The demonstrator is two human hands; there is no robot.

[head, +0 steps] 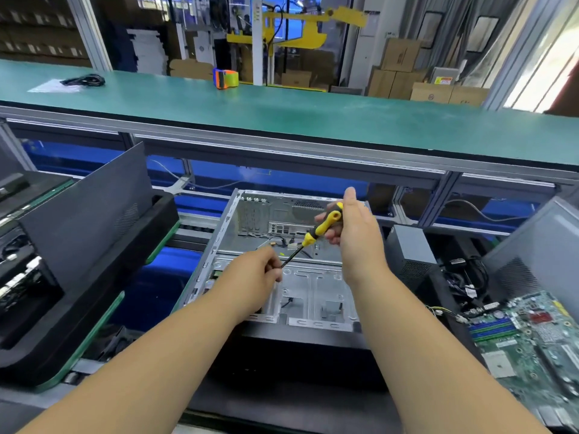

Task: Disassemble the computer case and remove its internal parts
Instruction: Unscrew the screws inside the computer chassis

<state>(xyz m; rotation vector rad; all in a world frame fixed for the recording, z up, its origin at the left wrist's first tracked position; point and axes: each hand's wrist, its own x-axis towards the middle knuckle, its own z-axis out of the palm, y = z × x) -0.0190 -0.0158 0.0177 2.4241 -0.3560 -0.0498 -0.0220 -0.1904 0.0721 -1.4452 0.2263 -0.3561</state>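
A dark side panel (84,214) leans at the worktop's left edge; at centre lies the opened computer case (275,261). Above it the left hand (250,277) pinches the screwdriver (313,236) shaft near its tip, and the right hand (351,227) has its fingers curled round the yellow handle. A slipped tip could snag the loose cables inside; a removed motherboard (526,333) crowds the right edge, leaving open room mainly above the case.
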